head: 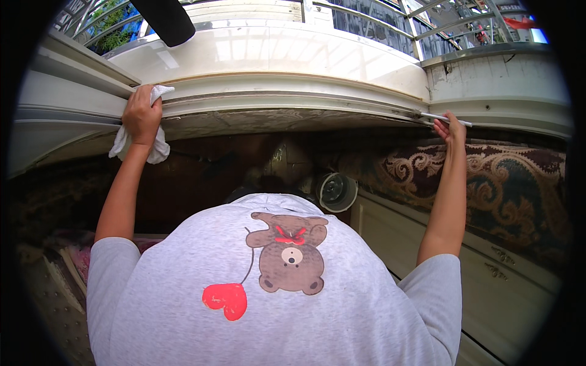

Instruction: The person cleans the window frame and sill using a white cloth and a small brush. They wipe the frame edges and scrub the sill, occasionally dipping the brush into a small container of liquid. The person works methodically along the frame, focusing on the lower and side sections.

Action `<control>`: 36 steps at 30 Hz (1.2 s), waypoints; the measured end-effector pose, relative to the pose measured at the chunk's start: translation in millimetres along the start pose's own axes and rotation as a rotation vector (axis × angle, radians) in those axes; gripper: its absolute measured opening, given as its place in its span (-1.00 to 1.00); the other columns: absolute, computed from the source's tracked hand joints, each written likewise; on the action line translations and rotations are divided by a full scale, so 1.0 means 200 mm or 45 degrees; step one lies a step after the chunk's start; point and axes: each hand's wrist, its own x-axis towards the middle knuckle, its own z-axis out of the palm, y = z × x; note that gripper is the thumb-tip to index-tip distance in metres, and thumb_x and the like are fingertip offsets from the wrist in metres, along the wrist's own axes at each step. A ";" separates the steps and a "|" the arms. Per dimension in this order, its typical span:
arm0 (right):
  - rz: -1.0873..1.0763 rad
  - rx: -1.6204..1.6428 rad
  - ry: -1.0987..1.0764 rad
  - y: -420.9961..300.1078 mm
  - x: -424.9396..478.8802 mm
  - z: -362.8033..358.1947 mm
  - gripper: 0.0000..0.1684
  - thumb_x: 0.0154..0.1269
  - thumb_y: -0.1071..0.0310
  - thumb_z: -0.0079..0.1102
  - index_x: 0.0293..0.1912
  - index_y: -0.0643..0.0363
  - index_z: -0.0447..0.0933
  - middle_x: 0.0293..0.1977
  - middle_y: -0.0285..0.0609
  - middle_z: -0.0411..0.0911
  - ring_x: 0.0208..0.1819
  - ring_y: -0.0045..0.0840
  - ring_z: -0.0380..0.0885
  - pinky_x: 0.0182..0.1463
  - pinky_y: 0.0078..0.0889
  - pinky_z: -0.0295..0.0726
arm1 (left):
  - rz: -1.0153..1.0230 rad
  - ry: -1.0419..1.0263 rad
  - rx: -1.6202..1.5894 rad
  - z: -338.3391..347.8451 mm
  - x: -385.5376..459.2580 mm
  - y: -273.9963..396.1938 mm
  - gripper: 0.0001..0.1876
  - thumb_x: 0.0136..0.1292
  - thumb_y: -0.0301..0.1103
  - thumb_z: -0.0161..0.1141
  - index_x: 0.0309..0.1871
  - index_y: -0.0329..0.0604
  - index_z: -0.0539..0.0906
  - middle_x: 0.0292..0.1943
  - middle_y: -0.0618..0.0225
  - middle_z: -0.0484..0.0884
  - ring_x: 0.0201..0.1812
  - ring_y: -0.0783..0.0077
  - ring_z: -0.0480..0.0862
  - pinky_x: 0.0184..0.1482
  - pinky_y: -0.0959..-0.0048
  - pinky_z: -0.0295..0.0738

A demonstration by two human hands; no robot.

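Note:
My left hand (142, 114) is closed on a white cloth (158, 148) at the left end of the window sill track (284, 101), beside the white window frame (78, 98). The cloth sticks out above and below the fist. Far to the right, my right hand (452, 127) holds a thin white-handled brush (446, 119) between thumb and fingers. Its dark tip lies in the track near the right corner of the frame. Grime shows along parts of the track's grooves.
Beyond the pale sill ledge (270, 50) stand metal railings (366, 16). A bucket (338, 192) stands low before me, right of centre. At right, patterned fabric (508, 183) lies above a pale cabinet (458, 256). A black object (169, 23) juts in at the upper left.

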 end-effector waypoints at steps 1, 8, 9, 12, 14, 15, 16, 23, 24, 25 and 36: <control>-0.048 -0.015 0.011 -0.02 -0.03 0.00 -0.71 0.20 0.20 0.20 -0.27 0.24 0.45 -0.42 -0.09 0.56 -0.42 -0.38 0.64 -0.47 -0.41 0.70 | -0.006 -0.016 0.011 0.00 0.00 0.00 -0.80 0.00 -0.42 0.21 -0.25 -0.06 0.55 -0.31 0.38 0.61 -0.24 0.25 0.61 -0.24 0.33 0.52; -0.381 -0.283 0.307 0.03 0.02 -0.11 -0.64 0.16 0.20 0.27 -0.19 0.29 0.52 -0.31 -0.08 0.56 -0.36 -0.44 0.60 -0.52 -0.49 0.69 | -0.029 -0.005 -0.010 0.02 0.00 0.00 -0.81 0.02 -0.42 0.20 -0.24 -0.06 0.55 -0.30 0.36 0.62 -0.23 0.25 0.62 -0.23 0.31 0.53; -0.435 -0.333 0.366 0.05 0.03 -0.10 -0.64 0.16 0.20 0.28 -0.19 0.30 0.52 -0.28 -0.07 0.55 -0.34 -0.44 0.59 -0.52 -0.49 0.70 | -0.034 -0.010 -0.006 0.02 0.00 -0.01 -0.81 0.03 -0.42 0.20 -0.23 -0.06 0.55 -0.29 0.36 0.62 -0.22 0.25 0.62 -0.22 0.32 0.53; -0.386 -0.158 0.384 0.08 0.07 -0.10 -0.67 0.16 0.20 0.27 -0.22 0.29 0.54 -0.25 -0.09 0.53 -0.30 -0.42 0.57 -0.50 -0.47 0.71 | -0.026 -0.012 0.009 0.03 -0.01 -0.01 -0.80 0.04 -0.42 0.20 -0.22 -0.06 0.56 -0.27 0.35 0.62 -0.21 0.25 0.62 -0.20 0.32 0.53; -0.318 -0.135 0.355 0.08 0.08 -0.10 -0.68 0.16 0.21 0.27 -0.22 0.27 0.53 -0.25 -0.11 0.53 -0.30 -0.42 0.57 -0.50 -0.46 0.70 | -0.017 -0.003 0.026 0.03 -0.01 0.00 -0.81 0.05 -0.41 0.20 -0.22 -0.06 0.56 -0.27 0.35 0.62 -0.20 0.25 0.62 -0.19 0.33 0.52; -0.272 -0.170 0.305 0.05 0.02 -0.07 -0.68 0.15 0.21 0.28 -0.22 0.26 0.52 -0.25 -0.12 0.52 -0.30 -0.42 0.58 -0.49 -0.46 0.70 | -0.020 -0.003 0.034 0.03 -0.02 -0.01 -0.81 0.05 -0.40 0.20 -0.22 -0.06 0.55 -0.27 0.36 0.62 -0.20 0.25 0.62 -0.19 0.32 0.52; -0.228 -0.201 0.258 0.01 -0.03 -0.05 -0.68 0.15 0.22 0.28 -0.21 0.26 0.51 -0.26 -0.12 0.52 -0.30 -0.42 0.58 -0.49 -0.46 0.69 | -0.021 0.001 0.041 0.03 -0.02 -0.02 -0.81 0.05 -0.40 0.20 -0.22 -0.06 0.55 -0.28 0.36 0.62 -0.20 0.26 0.62 -0.19 0.32 0.52; -0.373 -0.017 -0.340 0.04 0.01 -0.16 -0.73 0.18 0.31 0.23 -0.18 0.25 0.48 -0.25 -0.18 0.50 -0.31 -0.46 0.58 -0.34 -0.49 0.68 | -0.042 0.046 0.096 0.03 0.00 0.01 -0.87 0.10 -0.33 0.17 -0.28 -0.04 0.53 -0.31 0.35 0.61 -0.22 0.22 0.60 -0.24 0.27 0.50; -0.447 -0.120 -0.245 0.04 0.00 -0.15 -0.76 0.20 0.31 0.23 -0.20 0.25 0.51 -0.28 -0.17 0.52 -0.28 -0.52 0.57 -0.33 -0.54 0.67 | -0.048 0.041 0.115 0.03 -0.01 0.01 -0.87 0.10 -0.32 0.17 -0.28 -0.04 0.53 -0.31 0.35 0.61 -0.22 0.22 0.60 -0.24 0.27 0.50; -0.479 -0.133 -0.206 0.05 0.01 -0.15 -0.77 0.20 0.30 0.23 -0.22 0.26 0.52 -0.31 -0.19 0.53 -0.31 -0.55 0.57 -0.34 -0.55 0.67 | -0.052 0.035 0.133 0.04 -0.01 0.00 -0.87 0.10 -0.32 0.17 -0.28 -0.04 0.53 -0.31 0.35 0.61 -0.22 0.22 0.60 -0.24 0.27 0.51; -0.797 -0.330 -0.247 0.11 -0.16 -0.08 -0.67 0.18 0.15 0.29 -0.41 0.27 0.58 -0.55 -0.32 0.53 -0.52 -0.73 0.53 -0.47 -0.74 0.53 | -0.056 0.010 0.214 0.03 -0.01 0.00 -0.85 0.11 -0.27 0.15 -0.28 -0.05 0.51 -0.33 0.34 0.59 -0.25 0.21 0.60 -0.26 0.27 0.51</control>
